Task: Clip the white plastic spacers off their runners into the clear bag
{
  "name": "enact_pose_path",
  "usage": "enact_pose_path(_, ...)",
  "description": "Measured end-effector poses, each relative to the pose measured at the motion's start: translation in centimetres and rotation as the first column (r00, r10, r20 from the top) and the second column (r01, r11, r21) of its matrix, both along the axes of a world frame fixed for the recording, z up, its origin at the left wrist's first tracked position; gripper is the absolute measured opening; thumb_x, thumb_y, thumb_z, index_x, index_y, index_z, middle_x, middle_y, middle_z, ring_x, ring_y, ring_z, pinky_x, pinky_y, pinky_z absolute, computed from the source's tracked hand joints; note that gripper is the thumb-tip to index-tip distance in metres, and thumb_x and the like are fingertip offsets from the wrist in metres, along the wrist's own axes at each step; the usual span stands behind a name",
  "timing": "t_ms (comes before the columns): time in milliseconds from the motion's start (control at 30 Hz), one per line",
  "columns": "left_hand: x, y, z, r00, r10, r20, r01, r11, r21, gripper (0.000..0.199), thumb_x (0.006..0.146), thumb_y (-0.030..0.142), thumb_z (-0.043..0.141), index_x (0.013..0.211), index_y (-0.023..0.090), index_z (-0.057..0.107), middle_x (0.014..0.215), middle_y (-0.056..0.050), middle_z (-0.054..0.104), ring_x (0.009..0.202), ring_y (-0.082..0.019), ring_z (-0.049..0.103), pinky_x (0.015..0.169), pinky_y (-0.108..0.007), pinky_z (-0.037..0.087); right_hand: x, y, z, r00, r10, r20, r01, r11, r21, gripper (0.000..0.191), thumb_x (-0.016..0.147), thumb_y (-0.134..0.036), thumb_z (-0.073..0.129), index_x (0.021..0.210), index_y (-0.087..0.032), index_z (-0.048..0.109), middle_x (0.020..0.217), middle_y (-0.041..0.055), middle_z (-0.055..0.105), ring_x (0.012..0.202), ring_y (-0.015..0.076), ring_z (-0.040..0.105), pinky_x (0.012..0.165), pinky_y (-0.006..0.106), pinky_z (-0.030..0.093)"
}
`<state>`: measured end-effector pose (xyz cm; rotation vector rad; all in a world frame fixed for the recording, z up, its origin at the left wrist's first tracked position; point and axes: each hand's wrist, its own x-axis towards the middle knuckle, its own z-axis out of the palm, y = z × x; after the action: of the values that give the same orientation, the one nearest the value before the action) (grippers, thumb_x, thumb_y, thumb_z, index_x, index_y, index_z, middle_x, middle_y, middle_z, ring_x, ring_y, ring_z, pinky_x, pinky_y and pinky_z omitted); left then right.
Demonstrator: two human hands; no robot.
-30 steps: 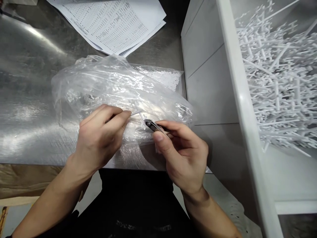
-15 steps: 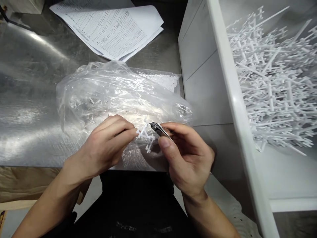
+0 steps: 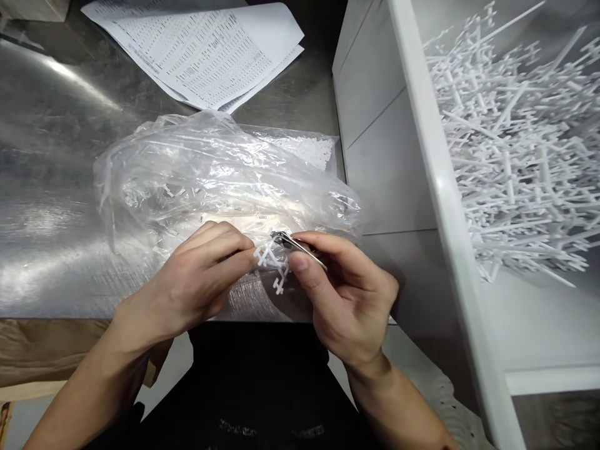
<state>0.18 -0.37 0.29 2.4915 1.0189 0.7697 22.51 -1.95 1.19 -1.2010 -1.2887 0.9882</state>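
Observation:
Between finger and thumb, my left hand point(image 3: 199, 275) pinches a small branched white plastic piece point(image 3: 268, 257). My right hand point(image 3: 347, 290) is closed around a metal nail clipper point(image 3: 300, 247), whose jaws point left and touch or overlap the top of the white piece. Just beyond both hands lies a crumpled clear plastic bag point(image 3: 201, 162) with some small pieces inside. Whether the jaws have closed on the plastic is too small to tell.
Printed papers point(image 3: 206, 50) lie at the back of the metal table point(image 3: 42, 150). A white-walled bin point(image 3: 443, 181) on the right holds a large heap of white plastic sprues point(image 3: 520, 150). Behind the bag is a flat clear packet point(image 3: 312, 150) of small white pieces.
The clipper in my right hand has moved left onto the upper part of the white piece. My left hand keeps its pinch, and the whole view has shifted slightly.

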Motion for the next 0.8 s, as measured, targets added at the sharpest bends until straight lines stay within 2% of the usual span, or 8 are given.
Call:
enact_pose_path(100, 0.0, 0.1, -0.4, 1.000, -0.001, 0.028, 0.001, 1.000, -0.024, 0.025, 0.106, -0.002, 0.053, 0.109, 0.021, 0.063, 0.100, -0.002, 0.067, 0.094, -0.016, 0.063, 0.086, -0.031, 0.054, 0.0, 0.3, -0.1, 1.000, -0.027, -0.013, 0.026, 0.998, -0.056, 0.006, 0.097, -0.021, 0.085, 0.103, -0.024, 0.085, 0.091, 0.0013, 0.087, 0.073, 0.0175, 0.079, 0.069, 0.032, 0.069)
enact_pose_path(200, 0.0, 0.2, -0.7, 0.998, 0.000, 0.058, 0.002, 0.999, -0.040, 0.029, 0.105, -0.002, 0.053, 0.115, 0.022, 0.065, 0.102, -0.002, 0.067, 0.095, -0.016, 0.063, 0.086, -0.029, 0.055, -0.1, 0.4, -0.1, 0.997, -0.025, -0.074, 0.018, 0.995, -0.097, 0.008, 0.096, -0.020, 0.084, 0.103, -0.023, 0.084, 0.081, -0.0010, 0.082, 0.067, 0.0152, 0.076, 0.063, 0.028, 0.066)
enact_pose_path(333, 0.2, 0.2, -0.7, 0.998, 0.012, 0.060, -0.010, 0.999, -0.040, 0.031, 0.104, -0.003, 0.052, 0.118, 0.022, 0.065, 0.101, -0.002, 0.066, 0.093, -0.016, 0.062, 0.085, -0.028, 0.054, -0.1, 0.1, 0.2, 0.992, 0.015, -0.123, -0.023, 0.998, -0.064, 0.017, 0.090, -0.014, 0.086, 0.104, -0.024, 0.085, 0.080, -0.0021, 0.078, 0.068, 0.0134, 0.072, 0.064, 0.026, 0.064)
enact_pose_path(467, 0.2, 0.1, -0.4, 0.999, 0.018, 0.029, -0.017, 0.999, -0.034, 0.027, 0.106, -0.002, 0.054, 0.114, 0.021, 0.064, 0.100, -0.001, 0.065, 0.093, -0.014, 0.060, 0.085, -0.027, 0.052, -0.1, -0.1, 0.2, 0.990, 0.085, -0.117, -0.090, 0.995, -0.039, 0.020, 0.091, -0.014, 0.087, 0.108, -0.024, 0.086, 0.083, -0.0007, 0.079, 0.065, 0.0130, 0.067, 0.056, 0.024, 0.058)
enact_pose_path(667, 0.3, -0.1, -0.7, 0.998, 0.025, -0.050, -0.024, 0.999, 0.027, 0.031, 0.104, -0.003, 0.051, 0.118, 0.021, 0.064, 0.102, -0.001, 0.064, 0.095, -0.015, 0.059, 0.086, -0.028, 0.050, -0.2, -0.1, 0.0, 0.996, 0.054, -0.074, -0.056, 0.998, -0.028, 0.016, 0.095, -0.015, 0.086, 0.109, -0.024, 0.086, 0.086, -0.0011, 0.082, 0.071, 0.0124, 0.073, 0.067, 0.024, 0.063)
enact_pose_path(800, 0.5, -0.1, -1.1, 0.992, 0.046, -0.114, -0.041, 0.998, 0.041, 0.029, 0.103, -0.003, 0.049, 0.113, 0.019, 0.063, 0.103, -0.002, 0.065, 0.093, -0.017, 0.058, 0.087, -0.031, 0.050, -0.4, 0.3, -0.1, 0.996, 0.003, -0.088, -0.009, 0.997, -0.075, 0.006, 0.097, -0.018, 0.086, 0.102, -0.022, 0.085, 0.078, -0.0026, 0.080, 0.062, 0.0096, 0.069, 0.063, 0.022, 0.061)
